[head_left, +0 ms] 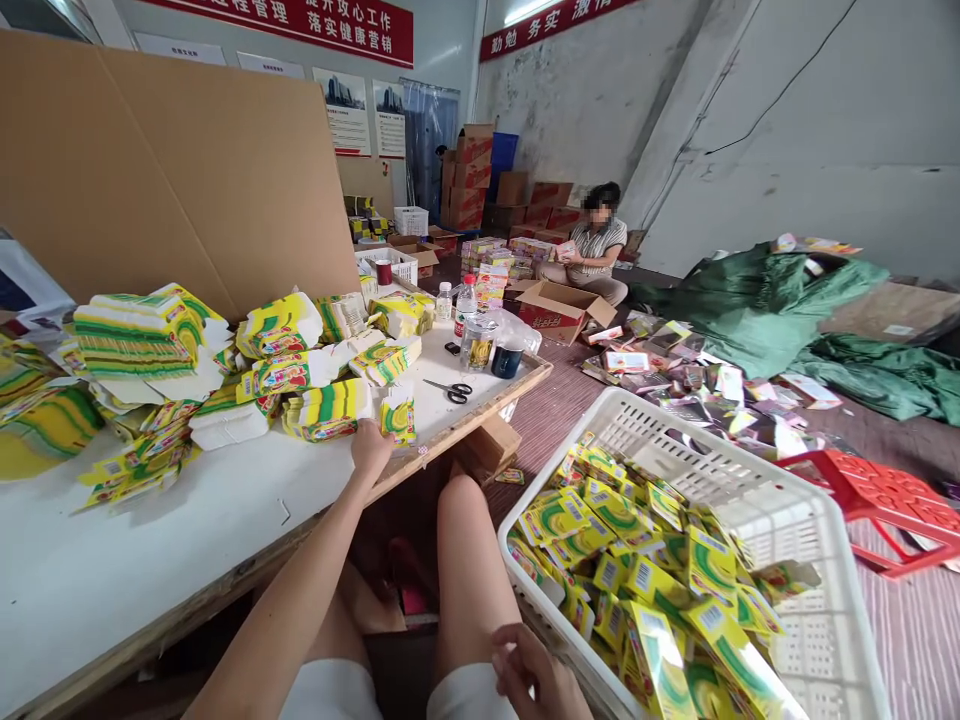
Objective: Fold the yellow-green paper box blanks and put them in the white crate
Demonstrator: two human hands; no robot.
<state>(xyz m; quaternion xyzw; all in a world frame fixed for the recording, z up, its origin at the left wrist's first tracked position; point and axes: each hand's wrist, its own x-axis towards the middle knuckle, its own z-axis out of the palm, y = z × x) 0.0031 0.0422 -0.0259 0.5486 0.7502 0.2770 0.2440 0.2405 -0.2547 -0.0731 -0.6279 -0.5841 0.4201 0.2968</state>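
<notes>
My left hand (pixel 373 448) is at the table's front edge, its fingers closed at a small yellow-green carton (pixel 398 421); the fingertips are partly hidden. Beside it lies a stack of flat cartons (pixel 326 407) in the same print. My right hand (pixel 541 678) is low over my knee, left of a white plastic basket (pixel 821 560); its fingers are loosely curled and apart, with nothing visible in them. Many folded yellow-green cartons (pixel 637 575) lie jumbled in the basket. More flat carton stacks (pixel 142 335) cover the left and back of the table (pixel 187 530).
Scissors (pixel 454 391), a glass jar (pixel 477 348), a dark cup (pixel 507 360) and a red-capped bottle (pixel 465 300) stand or lie at the table's right end. A red stool (pixel 892 495) is beyond the basket. A person (pixel 596 245) sits among boxes behind.
</notes>
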